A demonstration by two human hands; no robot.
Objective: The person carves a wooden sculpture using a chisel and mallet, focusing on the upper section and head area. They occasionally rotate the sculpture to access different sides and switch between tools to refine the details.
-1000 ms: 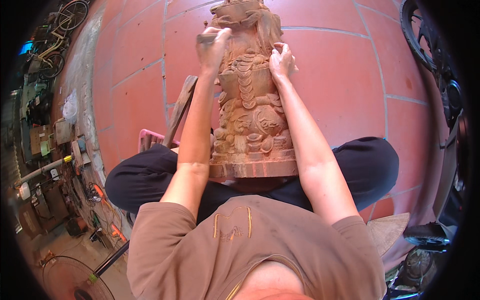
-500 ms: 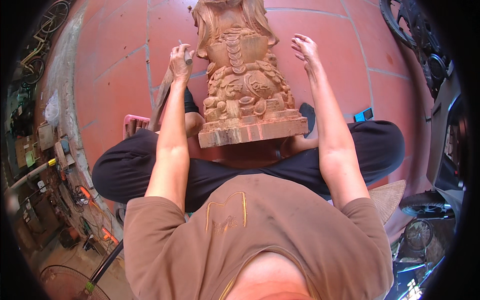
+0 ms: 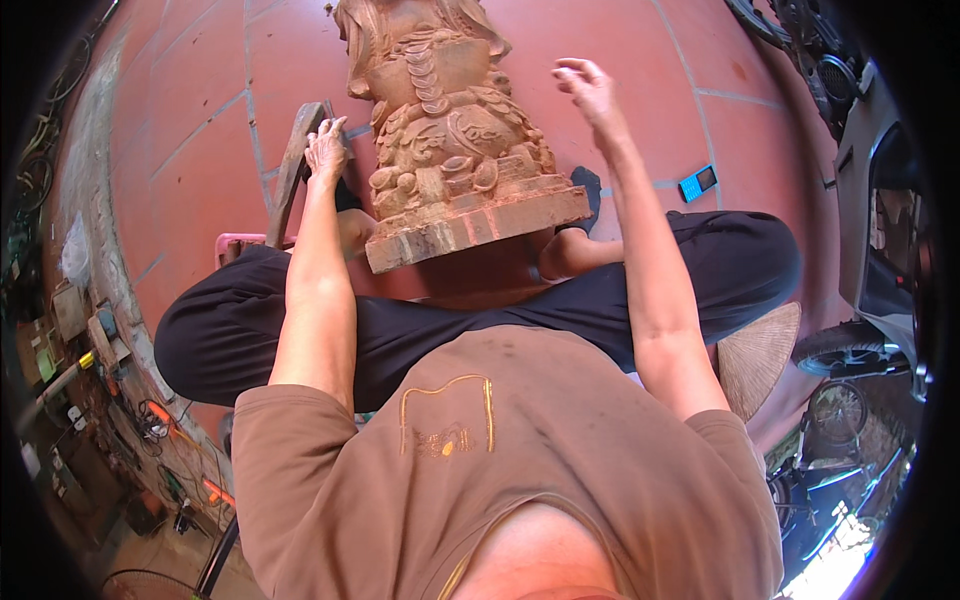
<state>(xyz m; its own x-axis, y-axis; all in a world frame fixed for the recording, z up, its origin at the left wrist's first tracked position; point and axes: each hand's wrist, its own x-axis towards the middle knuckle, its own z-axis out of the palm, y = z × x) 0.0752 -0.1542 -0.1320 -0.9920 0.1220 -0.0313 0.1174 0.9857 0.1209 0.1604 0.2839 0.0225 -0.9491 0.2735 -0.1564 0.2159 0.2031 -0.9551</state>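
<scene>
A carved reddish-brown wooden statue point(image 3: 450, 150) lies between my legs, its flat base toward me. My left hand point(image 3: 326, 155) is to the left of it, fingers bent around a slim chisel point(image 3: 329, 109) whose thin end pokes up past them; the rest of the chisel is mostly hidden. Right beside that hand, a long wooden bar point(image 3: 290, 170) slants up from the pink tray. To the right of the statue my right hand point(image 3: 592, 95) is raised, holding nothing, its fingers apart and slightly curled.
The pink tray point(image 3: 232, 243) is by my left knee. A blue phone point(image 3: 697, 184) lies on the red tile floor point(image 3: 640, 50) to the right. Behind my right thigh is a woven fan-shaped object point(image 3: 757, 355). Vehicles stand at the right edge; tools and cables clutter the left.
The view has shifted, so the statue appears farther left and tilted. My left hand has come down against the wooden bar, whose top now rises beside it. My right hand stays raised.
</scene>
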